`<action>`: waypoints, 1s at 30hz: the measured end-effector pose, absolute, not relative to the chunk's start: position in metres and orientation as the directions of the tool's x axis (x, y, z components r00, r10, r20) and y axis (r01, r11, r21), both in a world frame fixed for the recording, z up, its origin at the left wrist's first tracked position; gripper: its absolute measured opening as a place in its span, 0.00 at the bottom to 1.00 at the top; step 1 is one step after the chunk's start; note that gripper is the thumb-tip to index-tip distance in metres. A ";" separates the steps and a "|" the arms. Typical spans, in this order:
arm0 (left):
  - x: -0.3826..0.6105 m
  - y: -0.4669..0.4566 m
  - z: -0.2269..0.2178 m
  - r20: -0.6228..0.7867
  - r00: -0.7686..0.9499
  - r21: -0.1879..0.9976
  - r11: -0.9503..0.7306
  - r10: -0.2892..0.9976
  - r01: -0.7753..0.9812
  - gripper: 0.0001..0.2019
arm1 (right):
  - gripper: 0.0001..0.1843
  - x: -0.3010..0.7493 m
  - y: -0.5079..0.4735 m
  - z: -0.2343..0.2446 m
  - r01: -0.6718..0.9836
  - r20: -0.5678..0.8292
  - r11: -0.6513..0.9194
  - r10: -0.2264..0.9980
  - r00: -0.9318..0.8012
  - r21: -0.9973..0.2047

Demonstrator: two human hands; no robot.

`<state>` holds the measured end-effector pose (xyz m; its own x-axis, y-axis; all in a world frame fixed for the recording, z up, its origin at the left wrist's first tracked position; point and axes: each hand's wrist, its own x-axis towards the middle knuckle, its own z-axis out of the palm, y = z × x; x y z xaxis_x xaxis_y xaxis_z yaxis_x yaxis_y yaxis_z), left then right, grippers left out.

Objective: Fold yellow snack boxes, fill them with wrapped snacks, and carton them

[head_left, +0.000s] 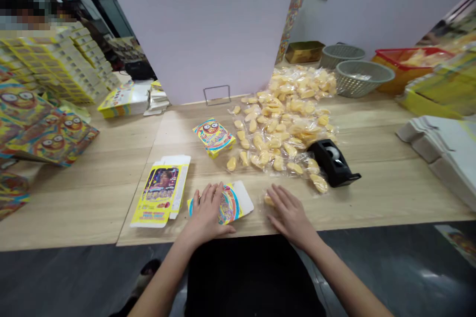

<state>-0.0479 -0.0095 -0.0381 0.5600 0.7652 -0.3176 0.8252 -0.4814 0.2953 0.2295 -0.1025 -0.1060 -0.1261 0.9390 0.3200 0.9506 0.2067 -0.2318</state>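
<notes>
While the left hand [206,213] is pressing on a flat printed carton [228,204], the right hand [292,217] is touching a clear sachet [268,200].

Both hands' fingers [211,194] are spreading wide and gripping nothing, and the carton, yellow and blue with a white flap [243,198] jutting out, is lying on the tabletop [375,193] near its edge, just in front of a heap of sachets [277,133] — each holding yellow pieces.

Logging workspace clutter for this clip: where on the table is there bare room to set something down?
Bare wood lies left of the flattened yellow carton, and right of the black tape dispenser, up to the white flattened cartons. It is crowded at the heap of wrapped yellow pieces, and around the left hand and right hand.
</notes>
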 end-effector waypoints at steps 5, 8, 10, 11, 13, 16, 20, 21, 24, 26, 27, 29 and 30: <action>-0.046 -0.004 -0.044 -0.272 0.587 0.284 -0.520 0.762 0.806 0.55 | 0.28 0.289 -0.095 -0.106 0.893 0.452 -0.362 0.771 0.449 -0.269; -0.047 -0.002 -0.043 -0.250 0.608 0.298 -0.538 0.753 0.789 0.52 | 0.27 0.311 -0.093 -0.110 0.853 0.358 -0.459 0.774 0.522 -0.249; -0.047 -0.001 -0.042 -0.240 0.622 0.307 -0.549 0.746 0.777 0.50 | 0.25 0.311 -0.095 -0.111 0.892 0.376 -0.344 0.816 0.439 -0.293; -0.047 -0.001 -0.042 -0.238 0.629 0.311 -0.555 0.740 0.771 0.49 | 0.24 0.306 -0.096 -0.111 0.910 0.407 -0.265 0.829 0.385 -0.320; -0.046 -0.001 -0.041 -0.244 0.641 0.317 -0.565 0.728 0.762 0.48 | 0.25 0.290 -0.098 -0.110 0.935 0.443 -0.080 0.865 0.237 -0.346; -0.045 0.000 -0.039 -0.257 0.652 0.319 -0.574 0.713 0.754 0.48 | 0.30 0.257 -0.097 -0.109 0.936 0.318 0.151 0.947 -0.045 -0.317; -0.046 0.002 -0.038 -0.267 0.649 0.310 -0.575 0.712 0.757 0.49 | 0.35 0.228 -0.092 -0.113 0.956 0.146 0.160 0.981 -0.127 -0.247; -0.046 0.002 -0.038 -0.271 0.648 0.310 -0.573 0.711 0.759 0.49 | 0.34 0.226 -0.092 -0.113 0.958 0.149 0.161 0.981 -0.128 -0.239; -0.046 0.002 -0.040 -0.280 0.641 0.308 -0.566 0.714 0.765 0.51 | 0.32 0.225 -0.094 -0.111 0.937 0.198 0.255 0.957 -0.210 -0.238; -0.046 0.002 -0.041 -0.280 0.636 0.308 -0.561 0.719 0.769 0.51 | 0.31 0.220 -0.094 -0.108 0.918 0.216 0.319 0.938 -0.270 -0.237; -0.046 0.002 -0.042 -0.277 0.637 0.309 -0.561 0.720 0.768 0.51 | 0.30 0.215 -0.093 -0.106 0.910 0.218 0.339 0.932 -0.290 -0.239; -0.045 0.001 -0.043 -0.268 0.639 0.313 -0.562 0.721 0.765 0.51 | 0.28 0.198 -0.087 -0.102 0.901 0.215 0.348 0.930 -0.298 -0.258; -0.045 0.001 -0.043 -0.264 0.642 0.315 -0.564 0.720 0.763 0.50 | 0.27 0.189 -0.083 -0.100 0.897 0.211 0.347 0.931 -0.296 -0.275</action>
<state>-0.0451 0.0009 -0.0427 0.6417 0.7202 -0.2638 0.7629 -0.5643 0.3153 0.1892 -0.0827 -0.0999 -0.2960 0.9315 0.2114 0.8965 0.3473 -0.2750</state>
